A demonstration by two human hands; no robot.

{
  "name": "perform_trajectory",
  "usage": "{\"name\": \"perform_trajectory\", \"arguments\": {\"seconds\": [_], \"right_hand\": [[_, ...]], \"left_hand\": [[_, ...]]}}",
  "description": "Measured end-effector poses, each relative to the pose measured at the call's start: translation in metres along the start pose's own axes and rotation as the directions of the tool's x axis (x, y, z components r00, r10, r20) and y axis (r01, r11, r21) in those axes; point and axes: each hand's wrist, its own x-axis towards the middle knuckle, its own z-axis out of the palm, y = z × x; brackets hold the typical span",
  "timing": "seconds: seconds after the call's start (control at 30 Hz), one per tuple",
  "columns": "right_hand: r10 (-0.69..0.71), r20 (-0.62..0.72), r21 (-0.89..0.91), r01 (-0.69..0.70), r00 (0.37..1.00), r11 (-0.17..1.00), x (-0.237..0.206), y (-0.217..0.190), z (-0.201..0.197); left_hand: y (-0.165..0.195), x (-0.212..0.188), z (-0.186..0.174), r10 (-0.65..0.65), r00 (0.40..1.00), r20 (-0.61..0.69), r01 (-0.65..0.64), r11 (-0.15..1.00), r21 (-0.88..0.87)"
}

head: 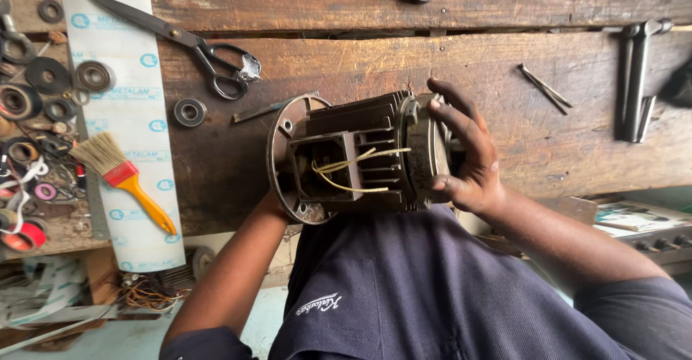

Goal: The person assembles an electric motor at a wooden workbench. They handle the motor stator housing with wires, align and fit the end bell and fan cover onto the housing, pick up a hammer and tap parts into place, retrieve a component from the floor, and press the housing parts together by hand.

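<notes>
Your right hand (468,154) wraps around the end cover of the electric motor (360,158), fingers spread over its rounded face and thumb low against the rim, so the grip is wide and full on the housing. Your left hand (274,203) is mostly hidden behind the flange at the other end; only the wrist and forearm show coming up from below, and you cannot tell from this view how its fingers sit, though it is pressed against the underside of the flange. Between your two hands the motor lies on its side, held at the near edge of the wooden workbench (432,64) and close against your dark shirt (404,288). Its ribbed dark casing faces up, and the open terminal box (326,167) on its side shows yellow wires (353,160) curling out across the fins.

Over to your left, a paintbrush (122,176) with an orange handle and red band rests on a long white strip of sheet (133,115), well apart from the motor. Black scissors (187,43) lie across the top of that strip and onto the bench. A bearing (189,112) sits just beside the strip, and more rings and bearings (43,93) clutter the far left edge. To your right, metal tools (638,72) lie upright on the bench, with two thin rods (544,87) between them and the motor.
</notes>
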Motion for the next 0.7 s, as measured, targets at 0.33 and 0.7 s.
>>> {"name": "perform_trajectory", "arguments": {"seconds": [0.33,0.7], "right_hand": [[-0.108,0.025,-0.067,0.11,0.994,0.992,0.0043,0.0024,0.0014],[-0.094,-0.008,-0.105,0.092,0.996,0.99,-0.0015,-0.0036,-0.001]], "left_hand": [[-0.0034,-0.0039,-0.0016,-0.006,1.0,0.026,0.006,1.0,-0.019],[-0.0036,-0.0069,0.0019,0.04,0.999,0.005,-0.04,0.999,0.007]]}}
